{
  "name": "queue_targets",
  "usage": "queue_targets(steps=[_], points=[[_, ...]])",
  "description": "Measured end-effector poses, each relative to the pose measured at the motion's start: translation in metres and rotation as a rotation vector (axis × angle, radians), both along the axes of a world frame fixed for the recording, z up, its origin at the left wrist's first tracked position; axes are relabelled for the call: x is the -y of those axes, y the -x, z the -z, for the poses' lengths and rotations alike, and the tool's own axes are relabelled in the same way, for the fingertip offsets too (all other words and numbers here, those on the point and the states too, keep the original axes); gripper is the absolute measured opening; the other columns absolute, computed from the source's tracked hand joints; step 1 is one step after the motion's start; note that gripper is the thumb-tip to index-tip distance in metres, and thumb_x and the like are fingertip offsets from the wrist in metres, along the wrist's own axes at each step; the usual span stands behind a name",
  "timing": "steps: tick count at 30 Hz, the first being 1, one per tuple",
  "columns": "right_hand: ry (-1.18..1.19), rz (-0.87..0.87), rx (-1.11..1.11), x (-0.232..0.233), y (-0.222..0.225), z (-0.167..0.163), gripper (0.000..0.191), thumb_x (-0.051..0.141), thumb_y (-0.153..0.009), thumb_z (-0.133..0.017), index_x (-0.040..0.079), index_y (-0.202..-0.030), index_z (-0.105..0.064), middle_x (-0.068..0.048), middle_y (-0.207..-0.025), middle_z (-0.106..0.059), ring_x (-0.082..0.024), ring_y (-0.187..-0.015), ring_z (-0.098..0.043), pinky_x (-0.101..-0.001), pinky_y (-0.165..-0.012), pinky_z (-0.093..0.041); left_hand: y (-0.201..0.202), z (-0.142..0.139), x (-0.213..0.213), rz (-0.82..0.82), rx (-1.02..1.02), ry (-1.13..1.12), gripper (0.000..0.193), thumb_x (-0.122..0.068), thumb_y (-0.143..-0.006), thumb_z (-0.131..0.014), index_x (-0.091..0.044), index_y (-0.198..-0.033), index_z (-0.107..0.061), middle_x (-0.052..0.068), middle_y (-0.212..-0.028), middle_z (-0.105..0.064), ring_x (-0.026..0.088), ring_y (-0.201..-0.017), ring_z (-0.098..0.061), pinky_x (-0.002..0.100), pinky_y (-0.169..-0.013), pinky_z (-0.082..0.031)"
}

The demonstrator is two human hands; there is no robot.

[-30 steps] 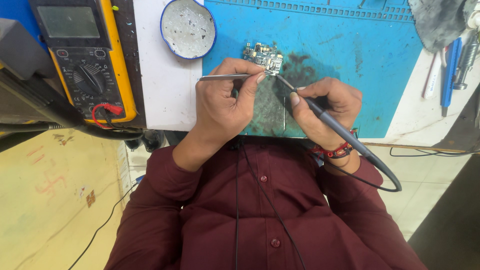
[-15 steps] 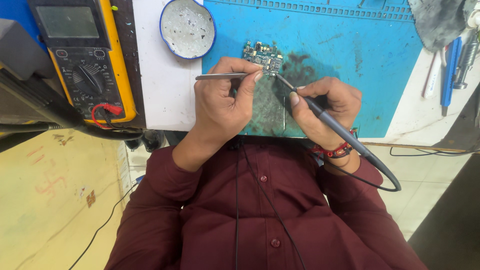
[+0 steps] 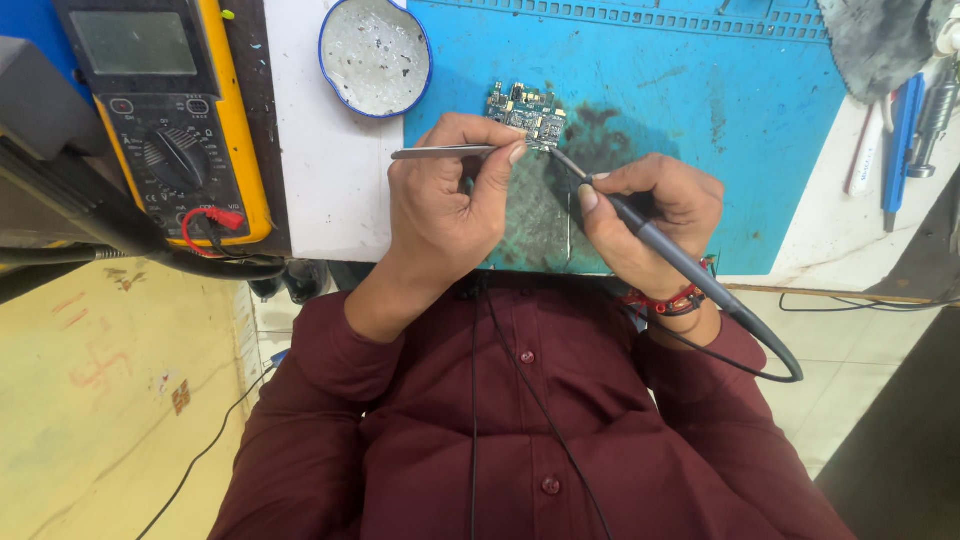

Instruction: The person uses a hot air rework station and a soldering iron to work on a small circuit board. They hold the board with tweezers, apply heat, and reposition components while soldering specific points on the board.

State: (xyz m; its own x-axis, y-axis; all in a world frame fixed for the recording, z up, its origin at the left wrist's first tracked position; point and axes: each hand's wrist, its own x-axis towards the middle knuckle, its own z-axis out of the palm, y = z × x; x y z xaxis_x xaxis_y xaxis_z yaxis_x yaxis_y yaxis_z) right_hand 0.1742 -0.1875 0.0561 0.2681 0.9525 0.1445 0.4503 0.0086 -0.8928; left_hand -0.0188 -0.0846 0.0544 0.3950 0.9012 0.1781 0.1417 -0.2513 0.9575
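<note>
While the left hand (image 3: pixel 440 205) pinches metal tweezers (image 3: pixel 450 152), the right hand (image 3: pixel 650 215) grips a soldering iron (image 3: pixel 660 245) (pen-style) tip-down on the small circuit board (image 3: pixel 527 110) near the blue mat's (image 3: pixel 700 110) upper-left corner.

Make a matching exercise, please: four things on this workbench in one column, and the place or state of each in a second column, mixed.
Things:
1. tweezers
2. soldering iron
3. round dish
4. multimeter

Places or states:
A. far left of the bench, yellow-edged, with a dial
B. in the right hand, tip at the circuit board
C. pinched in the left hand, pointing at the board
D. on the white surface beside the blue mat, blue rim

Pairs: 1-C, 2-B, 3-D, 4-A
</note>
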Motion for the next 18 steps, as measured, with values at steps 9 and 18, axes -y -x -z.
queue_targets(steps=[9,18], points=[[0.010,0.006,-0.012,0.0005,-0.0005,-0.0002,0.010,0.000,-0.093,-0.079,0.000,-0.094,-0.069,-0.005,-0.084,-0.070,-0.005,-0.061,-0.060,-0.0198,-0.057,-0.044,-0.0004,-0.0001,0.0000,-0.002,0.004,0.002,0.006,-0.004,-0.104,-0.072,-0.004,-0.107,-0.067,0.006,-0.091,-0.074,0.011,-0.071,-0.066,0.023,-0.056,-0.047],[0.018,-0.007,-0.019,-0.0003,-0.0010,-0.0018,0.009,0.001,-0.094,-0.078,-0.001,-0.096,-0.070,-0.006,-0.084,-0.071,-0.005,-0.061,-0.060,-0.0200,-0.057,-0.044,0.0002,-0.0001,-0.0003,0.006,0.004,-0.010,0.007,-0.004,-0.104,-0.072,-0.004,-0.107,-0.066,0.006,-0.092,-0.075,0.012,-0.072,-0.068,0.024,-0.057,-0.048]])
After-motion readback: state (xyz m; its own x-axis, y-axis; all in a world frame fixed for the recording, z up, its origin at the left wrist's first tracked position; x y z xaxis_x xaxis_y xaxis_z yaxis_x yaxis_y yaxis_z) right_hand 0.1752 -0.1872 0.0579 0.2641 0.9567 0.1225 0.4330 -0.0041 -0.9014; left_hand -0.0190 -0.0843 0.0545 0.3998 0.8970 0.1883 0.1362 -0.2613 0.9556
